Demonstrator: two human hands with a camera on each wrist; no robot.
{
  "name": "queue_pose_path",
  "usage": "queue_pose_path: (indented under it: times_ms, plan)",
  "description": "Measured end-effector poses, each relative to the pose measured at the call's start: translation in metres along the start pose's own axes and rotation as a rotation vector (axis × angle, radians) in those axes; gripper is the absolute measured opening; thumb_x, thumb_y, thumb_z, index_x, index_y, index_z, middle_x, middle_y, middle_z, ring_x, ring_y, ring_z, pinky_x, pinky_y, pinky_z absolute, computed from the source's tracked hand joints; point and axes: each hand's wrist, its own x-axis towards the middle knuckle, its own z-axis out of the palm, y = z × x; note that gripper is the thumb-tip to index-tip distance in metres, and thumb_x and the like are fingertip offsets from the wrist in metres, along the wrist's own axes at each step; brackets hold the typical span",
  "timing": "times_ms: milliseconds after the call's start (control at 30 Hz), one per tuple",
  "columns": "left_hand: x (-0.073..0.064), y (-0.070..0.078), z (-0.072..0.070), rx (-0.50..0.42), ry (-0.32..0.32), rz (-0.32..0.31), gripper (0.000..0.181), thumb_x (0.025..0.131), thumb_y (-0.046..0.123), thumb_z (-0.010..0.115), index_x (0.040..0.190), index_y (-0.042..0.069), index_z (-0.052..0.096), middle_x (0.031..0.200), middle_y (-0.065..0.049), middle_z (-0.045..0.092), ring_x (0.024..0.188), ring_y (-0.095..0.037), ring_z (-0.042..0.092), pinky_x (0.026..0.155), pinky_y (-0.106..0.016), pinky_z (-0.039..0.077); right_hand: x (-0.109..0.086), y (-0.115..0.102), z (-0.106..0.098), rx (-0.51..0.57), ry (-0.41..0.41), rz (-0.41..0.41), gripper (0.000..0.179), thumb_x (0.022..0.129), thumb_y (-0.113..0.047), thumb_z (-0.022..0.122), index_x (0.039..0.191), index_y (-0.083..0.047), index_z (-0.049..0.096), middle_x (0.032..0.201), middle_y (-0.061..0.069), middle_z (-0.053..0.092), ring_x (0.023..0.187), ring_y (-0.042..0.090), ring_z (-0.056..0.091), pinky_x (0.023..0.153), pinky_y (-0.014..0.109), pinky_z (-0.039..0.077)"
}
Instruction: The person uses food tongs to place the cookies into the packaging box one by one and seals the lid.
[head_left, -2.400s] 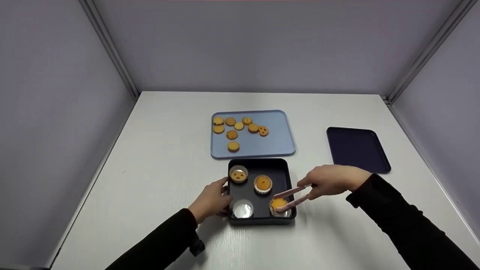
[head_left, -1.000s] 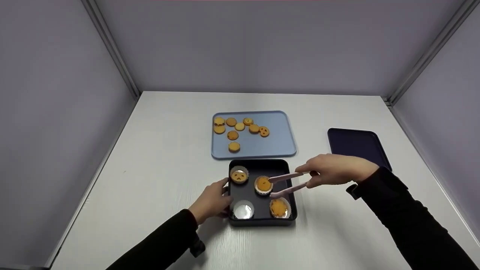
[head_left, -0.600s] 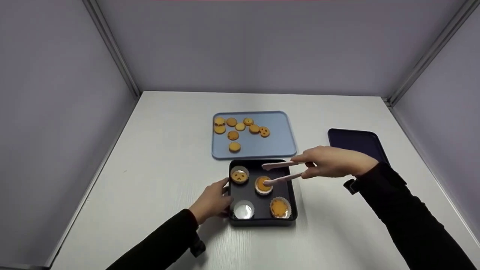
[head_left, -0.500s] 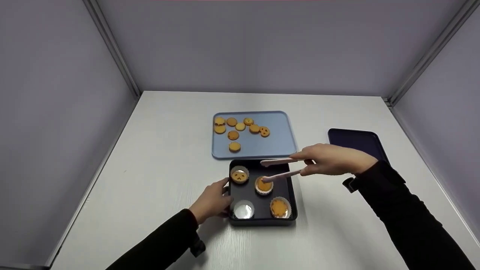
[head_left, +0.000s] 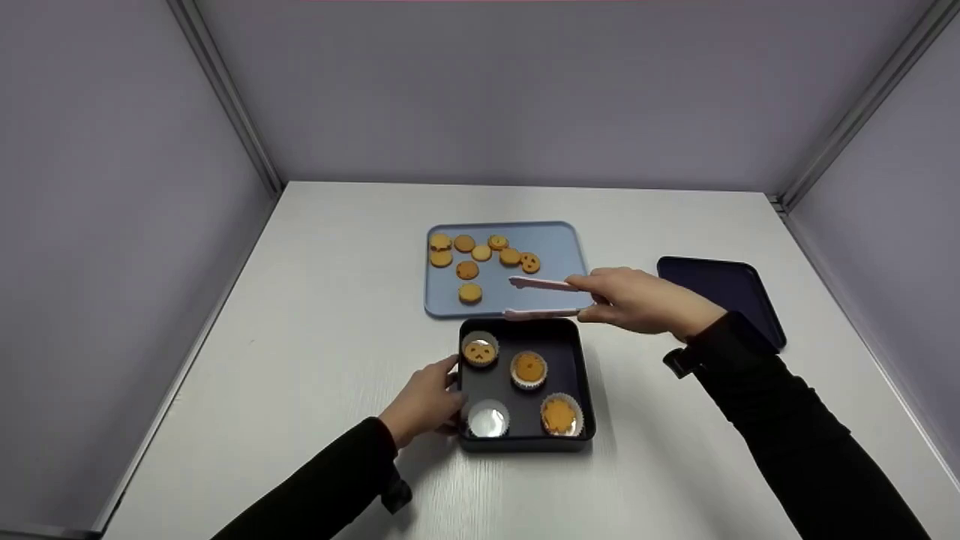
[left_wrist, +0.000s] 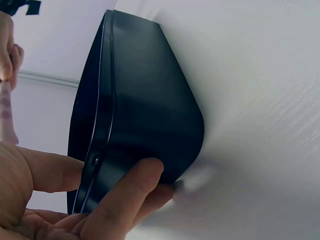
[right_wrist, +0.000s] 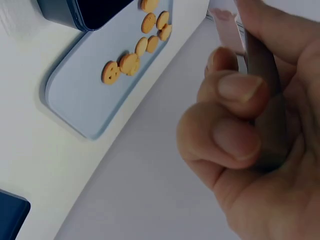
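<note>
My left hand (head_left: 424,401) grips the left wall of a dark square tin (head_left: 517,444), thumb at the rim and fingers against its outer side in the left wrist view. Inside the tin sit paper cups: three hold a cookie, and the front-left cup (head_left: 487,420) has none. My right hand (head_left: 637,300) holds pink tongs (head_left: 544,313), their arms spread with nothing between the tips. The tongs hang over the tin's back edge and the front of a light blue tray (head_left: 555,255), which bears several cookies (head_left: 470,293) mostly on its left half.
A dark navy tray (head_left: 712,289) lies at the right, partly behind my right wrist. All stands on a white table (head_left: 330,300) with pale panels (head_left: 480,97) at the back and both sides.
The tongs have left the cookie in the front-right cup, passed over the middle cup and moved back towards the blue tray. My left hand stays on the tin.
</note>
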Motion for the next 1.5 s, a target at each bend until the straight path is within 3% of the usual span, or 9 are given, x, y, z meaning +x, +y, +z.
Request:
queue_pose_path:
  times_ms: [167,400,467,767,900,1033,1133,1333,1500]
  plan:
    - [0.000,0.000,0.000,-0.009,-0.003,-0.009,0.076,0.088,-0.004,0.057,0.159,-0.003,0.029,0.150,-0.033,0.045,0.101,-0.034,0.071,0.058,-0.037,0.065,0.016,-0.001,0.008,-0.004,0.036,0.043,0.054,0.103,-0.026,0.061,0.150,-0.003,0.049,0.120,0.019,0.065,0.100,0.031,0.061,0.082,0.047,0.051]
    - [0.001,-0.001,0.001,-0.012,-0.007,-0.007,0.076,0.088,-0.005,0.058,0.158,-0.004,0.029,0.150,-0.033,0.045,0.104,-0.037,0.071,0.057,-0.039,0.065,0.040,-0.002,0.020,0.038,0.060,0.060,0.044,0.103,-0.026,0.062,0.140,-0.004,0.056,0.090,0.010,0.062,0.082,0.026,0.055,0.071,0.042,0.045]
    - [0.000,-0.001,0.001,-0.009,-0.005,-0.007,0.075,0.089,-0.004,0.058,0.158,-0.004,0.029,0.149,-0.033,0.046,0.106,-0.037,0.070,0.057,-0.039,0.065,0.045,-0.003,0.023,0.038,0.074,0.056,0.039,0.103,-0.025,0.062,0.134,-0.002,0.058,0.089,0.010,0.061,0.080,0.026,0.054,0.070,0.041,0.044]
    - [0.001,-0.001,0.001,-0.010,-0.006,-0.004,0.076,0.088,-0.004,0.057,0.158,-0.004,0.029,0.150,-0.033,0.045,0.088,-0.033,0.073,0.056,-0.038,0.065,0.067,-0.008,0.040,0.061,0.074,0.106,0.046,0.103,-0.026,0.061,0.138,0.004,0.056,0.104,0.023,0.066,0.094,0.036,0.061,0.085,0.050,0.051]
    - [0.000,0.000,0.000,0.014,0.006,0.011,0.076,0.086,-0.003,0.058,0.157,-0.006,0.030,0.149,-0.033,0.046,0.110,-0.039,0.068,0.059,-0.038,0.065,0.075,-0.007,0.050,0.057,0.063,0.109,0.054,0.103,-0.026,0.061,0.144,0.009,0.050,0.125,0.030,0.064,0.115,0.044,0.061,0.103,0.055,0.050]
    - [0.000,0.001,0.000,0.076,0.021,0.032,0.076,0.085,-0.001,0.060,0.155,-0.008,0.033,0.147,-0.033,0.049,0.134,-0.040,0.052,0.067,-0.035,0.066,0.082,-0.003,0.060,0.045,0.056,0.119,0.049,0.104,-0.026,0.060,0.138,0.009,0.053,0.123,0.030,0.065,0.116,0.045,0.061,0.102,0.056,0.051]
    - [0.000,0.001,0.000,0.072,0.019,0.025,0.075,0.086,-0.001,0.060,0.156,-0.007,0.033,0.147,-0.032,0.049,0.132,-0.039,0.054,0.067,-0.035,0.066,0.086,0.000,0.067,0.039,0.053,0.123,0.042,0.103,-0.026,0.061,0.128,0.007,0.058,0.115,0.029,0.067,0.110,0.045,0.063,0.097,0.056,0.052]
    - [0.001,0.000,0.000,0.025,0.007,-0.004,0.075,0.088,-0.002,0.059,0.157,-0.005,0.031,0.149,-0.033,0.047,0.109,-0.034,0.068,0.057,-0.037,0.065,0.093,0.002,0.077,0.043,0.046,0.145,0.040,0.103,-0.027,0.062,0.123,0.007,0.060,0.111,0.028,0.067,0.108,0.044,0.064,0.095,0.055,0.053]
    - [0.002,0.000,0.000,0.042,0.014,0.013,0.075,0.087,-0.002,0.060,0.156,-0.006,0.032,0.147,-0.033,0.048,0.111,-0.035,0.068,0.058,-0.036,0.065,0.099,0.002,0.080,0.040,0.040,0.165,0.040,0.102,-0.026,0.062,0.124,0.008,0.060,0.112,0.028,0.068,0.109,0.044,0.064,0.096,0.055,0.053]
